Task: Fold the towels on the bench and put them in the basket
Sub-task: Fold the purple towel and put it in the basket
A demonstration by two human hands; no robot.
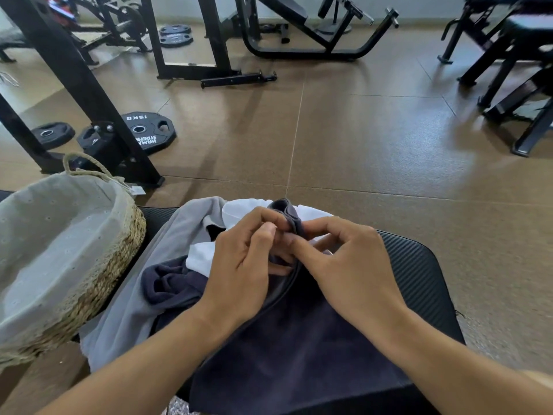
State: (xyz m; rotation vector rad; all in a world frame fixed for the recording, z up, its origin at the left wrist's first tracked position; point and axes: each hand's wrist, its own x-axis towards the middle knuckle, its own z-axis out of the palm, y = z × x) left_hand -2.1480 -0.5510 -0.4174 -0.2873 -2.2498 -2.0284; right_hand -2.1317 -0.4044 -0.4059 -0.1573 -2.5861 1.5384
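Head view: both hands pinch dark towel [299,348] (fingertips hide its corner).

The basket [59,250] ran off the left edge. The bench [419,280] was mostly hidden under towels and arms. The dark towel [299,354] ran off the bottom; its pinched end hid behind fingers [266,232]. Much of the white towel [200,256] lay hidden beneath the hands.
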